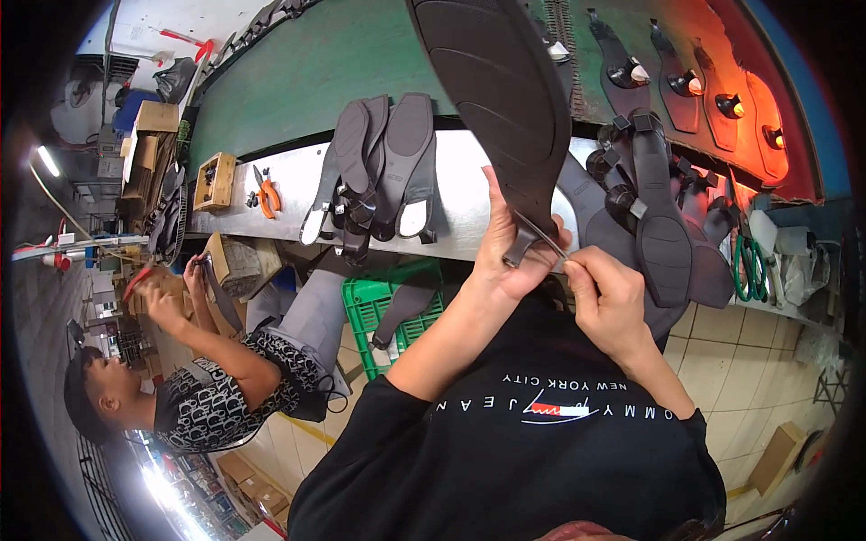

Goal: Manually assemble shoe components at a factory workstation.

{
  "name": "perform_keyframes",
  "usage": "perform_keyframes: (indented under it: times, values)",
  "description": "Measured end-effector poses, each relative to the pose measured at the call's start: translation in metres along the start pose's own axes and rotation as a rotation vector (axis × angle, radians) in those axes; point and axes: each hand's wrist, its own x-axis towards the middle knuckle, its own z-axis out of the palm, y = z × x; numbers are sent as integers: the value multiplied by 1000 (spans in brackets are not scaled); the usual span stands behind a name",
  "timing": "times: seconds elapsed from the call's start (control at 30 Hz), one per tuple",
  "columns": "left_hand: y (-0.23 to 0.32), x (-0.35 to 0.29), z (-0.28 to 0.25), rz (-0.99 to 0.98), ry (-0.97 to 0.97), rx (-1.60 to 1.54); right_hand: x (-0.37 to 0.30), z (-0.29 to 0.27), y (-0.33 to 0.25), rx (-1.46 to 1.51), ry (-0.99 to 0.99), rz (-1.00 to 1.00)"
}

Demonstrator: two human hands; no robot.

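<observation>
Two bare hands are held before the near edge of a metal tabletop (pixel 290 183), and a long dark sole (pixel 505 99) is supported between them. The sole is raised above the tabletop, its narrow end lowest and its broad end seen against the green belt (pixel 271 86) beyond the far edge. By the left hand (pixel 512 257) the narrow end is cradled, the thumb laid along one side and the fingers curled behind; how firmly they are pressed cannot be told. By the right hand (pixel 609 293) a thin dark strip (pixel 541 238) is pinched between thumb and forefinger, the other fingers folded in; whether it is joined to the sole cannot be told.

Near the tabletop's left end, a wooden box (pixel 214 183) and orange-handled pliers (pixel 268 197) are set. Farther right, a group of strapped soles (pixel 406 135) is laid across from the far edge to the near one. Another pile (pixel 666 252) is heaped toward the right end. Below the near edge, a green crate (pixel 359 307) is seen. At far left, a co-worker (pixel 221 397) is seated.
</observation>
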Motion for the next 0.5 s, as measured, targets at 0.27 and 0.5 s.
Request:
perform_keyframes:
  times: [0.27, 0.5]
  values:
    - [-15, 4, 26, 220, 488, 499, -7, 6, 1, -72, -19, 34]
    - [-8, 7, 15, 172, 459, 601, -12, 3, -3, -70, -107, -29]
